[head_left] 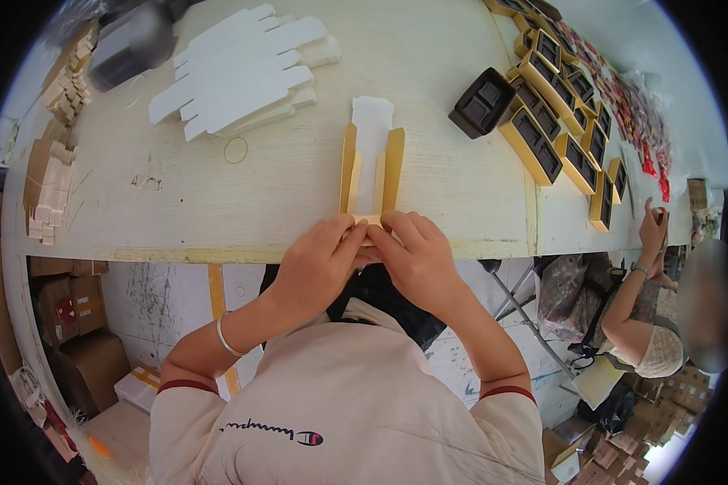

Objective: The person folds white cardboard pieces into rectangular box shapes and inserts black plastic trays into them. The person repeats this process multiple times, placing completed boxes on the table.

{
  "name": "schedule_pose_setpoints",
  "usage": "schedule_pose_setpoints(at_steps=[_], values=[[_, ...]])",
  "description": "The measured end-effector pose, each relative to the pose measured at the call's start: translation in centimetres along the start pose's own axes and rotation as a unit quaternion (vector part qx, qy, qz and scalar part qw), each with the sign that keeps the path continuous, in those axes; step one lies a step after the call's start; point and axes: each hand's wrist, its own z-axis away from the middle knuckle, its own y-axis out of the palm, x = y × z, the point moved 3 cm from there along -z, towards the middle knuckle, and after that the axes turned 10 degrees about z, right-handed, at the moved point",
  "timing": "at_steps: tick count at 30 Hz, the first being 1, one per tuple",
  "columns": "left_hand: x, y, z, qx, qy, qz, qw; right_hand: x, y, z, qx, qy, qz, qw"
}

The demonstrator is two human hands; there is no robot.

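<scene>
A partly folded cardboard box (393, 170), gold on its side flaps and white inside, lies lengthwise at the table's front edge. Its long sides stand up, and a white flap stretches out flat at the far end. My left hand (319, 255) pinches the near end of the box from the left. From the right, my right hand (416, 257) grips that same end, both thumbs close together on the small near panel. The fingertips under this end are hidden.
Flat white box blanks (239, 73) are stacked at the far left. To the right stand a dark plastic tray (483, 103) and several gold boxes (531, 149) with dark inserts. Folded cartons (52, 190) line the left edge. Another person's hand (653, 230) works at the far right.
</scene>
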Motion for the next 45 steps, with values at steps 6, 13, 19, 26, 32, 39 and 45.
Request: schedule_pose_setpoints(at_steps=[6, 13, 19, 26, 32, 39, 45], values=[[0.8, -0.7, -0.9, 0.043, 0.022, 0.027, 0.998, 0.6, 0.3, -0.5, 0.101, 0.014, 0.028, 0.994], [0.1, -1.4, -2.0, 0.140, -0.045, -0.039, 0.988, 0.4, -0.3, -0.7, 0.135, 0.032, 0.025, 0.990], [-0.1, -0.5, -1.2, 0.123, -0.057, -0.039, 0.990, 0.2, 0.2, 0.6, 0.027, 0.032, 0.037, 0.998], [0.1, -0.2, -1.2, 0.114, -0.025, -0.040, 0.992, -0.9, 0.4, 0.1, 0.100, 0.009, -0.049, 0.994], [1.1, -1.3, -1.6, 0.132, 0.007, -0.030, 0.991, -1.1, 0.1, 0.2, 0.086, -0.052, -0.057, 0.993], [0.6, -3.6, -3.2, 0.188, -0.031, -0.021, 0.981, 1.5, 0.9, -0.4, 0.071, -0.020, -0.071, 0.995], [3.5, -5.0, -4.6, 0.152, 0.148, -0.105, 0.972, -2.3, -3.2, 0.0, 0.048, 0.009, 0.042, 0.998]])
